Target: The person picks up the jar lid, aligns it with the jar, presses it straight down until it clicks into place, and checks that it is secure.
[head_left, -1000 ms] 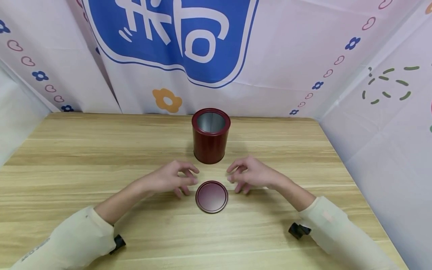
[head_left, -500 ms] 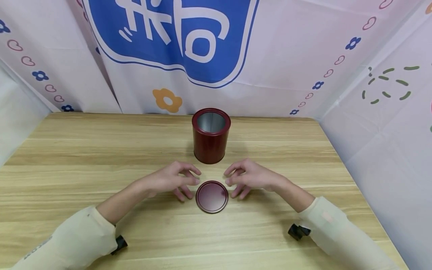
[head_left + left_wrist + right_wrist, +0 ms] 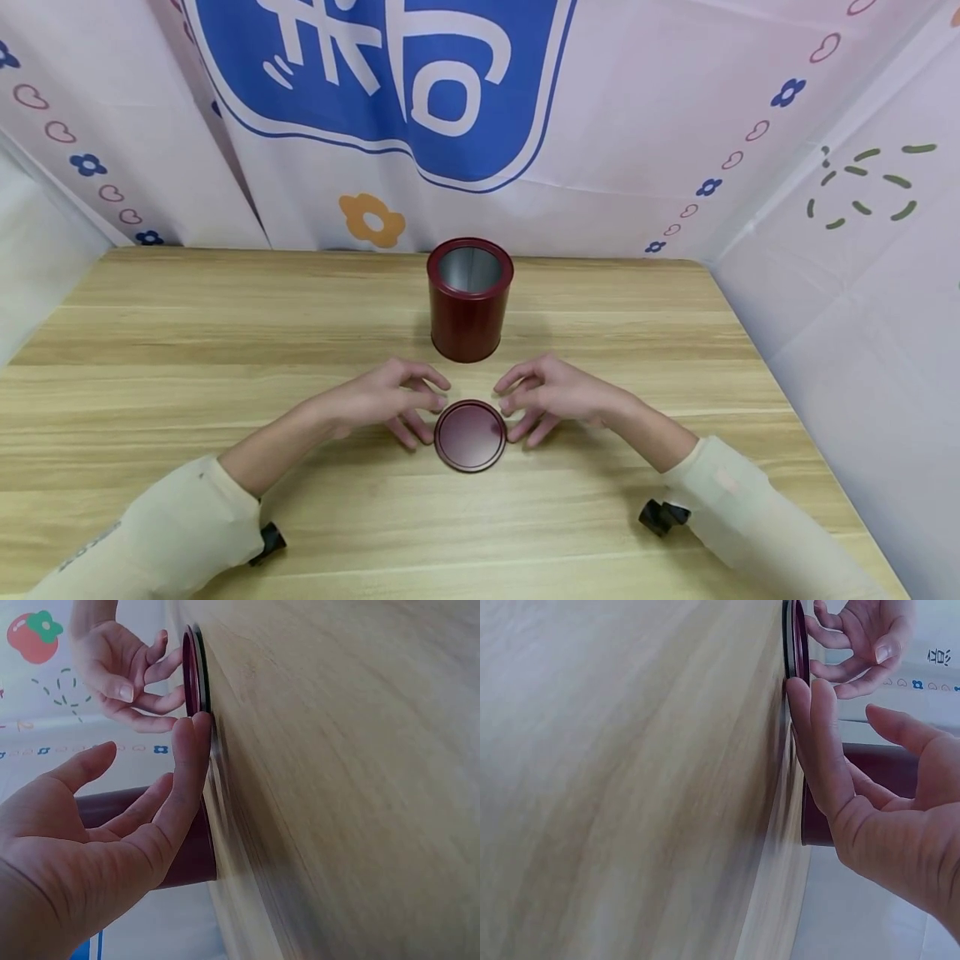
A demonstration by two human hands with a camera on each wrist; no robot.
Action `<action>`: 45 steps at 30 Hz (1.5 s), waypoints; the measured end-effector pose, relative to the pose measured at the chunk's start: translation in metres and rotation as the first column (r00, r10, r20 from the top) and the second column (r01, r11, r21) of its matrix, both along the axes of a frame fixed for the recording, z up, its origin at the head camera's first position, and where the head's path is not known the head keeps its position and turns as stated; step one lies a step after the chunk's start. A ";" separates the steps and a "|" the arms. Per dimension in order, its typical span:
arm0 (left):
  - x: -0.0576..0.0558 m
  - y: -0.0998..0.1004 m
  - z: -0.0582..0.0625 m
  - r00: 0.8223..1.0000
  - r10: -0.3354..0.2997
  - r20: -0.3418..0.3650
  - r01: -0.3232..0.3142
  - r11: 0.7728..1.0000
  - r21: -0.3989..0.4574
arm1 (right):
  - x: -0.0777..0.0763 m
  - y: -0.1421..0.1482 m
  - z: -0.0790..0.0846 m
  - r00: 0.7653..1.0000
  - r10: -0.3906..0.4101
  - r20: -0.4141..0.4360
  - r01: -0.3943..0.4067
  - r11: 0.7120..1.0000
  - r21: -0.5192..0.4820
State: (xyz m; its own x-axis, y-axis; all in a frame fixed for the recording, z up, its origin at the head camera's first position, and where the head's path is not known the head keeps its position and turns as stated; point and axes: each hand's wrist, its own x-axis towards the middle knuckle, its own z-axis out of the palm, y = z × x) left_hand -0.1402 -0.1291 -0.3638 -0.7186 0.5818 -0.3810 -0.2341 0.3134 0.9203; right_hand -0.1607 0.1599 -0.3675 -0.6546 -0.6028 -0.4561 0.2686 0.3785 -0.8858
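Note:
A round dark red lid lies flat on the wooden table in the head view. My left hand is at its left side, fingers spread and lightly bent, fingertips right at the rim. Mirroring it on the right, my right hand has its fingertips at the opposite rim. In the left wrist view the ring and little fingertips meet the lid's edge, while the thumb stays apart from it. Behind both hands an uncovered dark red tin can stands upright, its silvery inside showing.
The wooden table reaches back to a white printed cloth just behind the can. Another cloth wall borders the right side. Black wrist cameras hang below both sleeves.
Both hands have moved inward, so their fingertips have come from a small gap to the lid's rim. Lid and can have stayed in place.

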 end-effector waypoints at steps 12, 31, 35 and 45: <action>0.001 0.002 -0.002 0.997 0.061 0.055 -0.063 0.997 0.037 | 0.001 -0.002 0.001 0.998 -0.046 0.050 0.046 0.999 -0.007; -0.002 0.002 -0.006 0.985 0.109 0.137 -0.116 0.992 0.042 | 0.001 -0.003 0.001 0.994 -0.082 0.079 0.084 0.996 -0.019; -0.005 0.003 -0.006 0.982 0.114 0.148 -0.120 0.992 0.033 | 0.000 -0.003 0.002 0.994 -0.084 0.072 0.086 0.996 -0.016; -0.008 0.002 -0.006 0.983 0.101 0.155 -0.112 0.992 0.059 | -0.003 -0.003 0.002 0.994 -0.085 0.075 0.086 0.996 -0.009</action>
State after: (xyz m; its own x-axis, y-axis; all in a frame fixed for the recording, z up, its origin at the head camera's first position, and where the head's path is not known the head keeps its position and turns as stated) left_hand -0.1478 -0.1272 -0.3696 -0.7147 0.5332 -0.4526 -0.4010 0.2178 0.8898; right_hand -0.1637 0.1572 -0.3657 -0.6685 -0.5519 -0.4984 0.3646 0.3409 -0.8665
